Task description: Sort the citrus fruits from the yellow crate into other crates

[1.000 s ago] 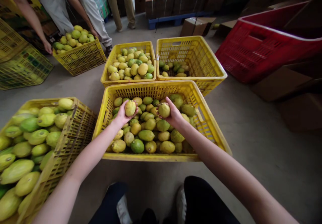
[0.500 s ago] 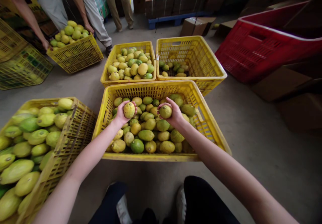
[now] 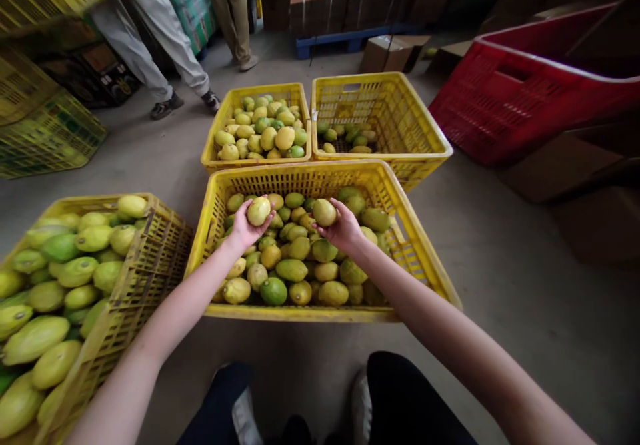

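A person crouches over a yellow crate point(image 3: 320, 311) of yellow and green lemons, shoes and dark trousers point(image 3: 400, 398) at the bottom edge of the view. Both bare arms reach forward over this crate.

The left hand point(image 3: 245, 228) cups 1 yellow lemon point(image 3: 259, 211) from below, palm up, fingers curled around its underside. This lemon's long axis tilts up and to the right, its tip pointing away from the person. The right hand point(image 3: 343, 228) holds a second lemon point(image 3: 325, 212) on its fingertips, fingers bent around it, thumb at the side. Its long axis looks nearly level; which end is the stem I cannot tell.

Both fruits hang just above the heap in the crate's middle, raised as if for inspection. This looks like the checking step of sorting. The next move would call for choosing a destination for each.

Left of the crate stands a heaped crate point(image 3: 150, 258). Beyond it are 2 more: a full one point(image 3: 255, 161) at left, a nearly bare one point(image 3: 390, 118) at right. Further right lies a red crate point(image 3: 525, 91). Beyond, other people's legs point(image 3: 150, 51) stand.
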Demonstrator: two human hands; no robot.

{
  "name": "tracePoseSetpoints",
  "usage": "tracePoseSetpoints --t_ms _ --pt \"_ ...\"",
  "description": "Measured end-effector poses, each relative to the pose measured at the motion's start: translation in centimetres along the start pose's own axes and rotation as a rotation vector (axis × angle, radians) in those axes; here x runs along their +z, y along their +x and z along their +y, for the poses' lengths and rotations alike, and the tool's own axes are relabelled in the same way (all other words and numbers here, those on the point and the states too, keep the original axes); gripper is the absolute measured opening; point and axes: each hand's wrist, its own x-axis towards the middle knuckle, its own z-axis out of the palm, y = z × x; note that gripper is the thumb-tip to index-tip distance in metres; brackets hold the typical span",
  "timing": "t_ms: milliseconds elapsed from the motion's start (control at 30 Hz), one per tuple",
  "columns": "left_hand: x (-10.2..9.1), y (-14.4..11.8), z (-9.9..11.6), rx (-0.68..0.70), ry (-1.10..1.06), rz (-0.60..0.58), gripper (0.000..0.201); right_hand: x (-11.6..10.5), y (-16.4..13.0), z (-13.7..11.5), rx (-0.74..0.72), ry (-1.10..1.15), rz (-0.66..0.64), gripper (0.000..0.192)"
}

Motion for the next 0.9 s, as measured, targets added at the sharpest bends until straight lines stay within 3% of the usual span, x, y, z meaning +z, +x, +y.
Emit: tracePoseSetpoints --t_ms 133,300,400,567,667,767,900 --pt "0.4 -0.4 0.2 -0.026 -0.021 0.059 0.043 0.2 0.1 1.3 0.055 -0.245 0.065 0.030" --pt "0.6 -0.3 0.5 0.014 -0.047 0.133 0.040 2.8 1.0 1.2 -0.015 -0.406 0.085 0.010" --pt "0.8 -0.1 0.5 0.012 -0.033 0.158 0.041 6.9 2.8 -1.5 -0.149 -0.478 0.030 0.007" --pt "1.5 -0.3 0.1 -0.072 0.037 0.156 0.038 16.0 7.9 -7.6 -0.458 -0.578 -0.019 0.007" --pt "1.7 -0.4 0.0 -0.083 0.048 0.140 0.034 19.4 11.2 -9.9 -0.641 -0.785 0.094 0.023" --pt "1.7 -0.4 0.1 -0.094 0.057 0.146 0.033 20.0 12.8 -10.6 -0.779 -1.019 0.188 0.033" --pt "1.5 -0.2 0.1 -0.106 0.060 0.163 0.031 16.8 11.3 -9.5 -1.038 -1.276 0.162 0.025"
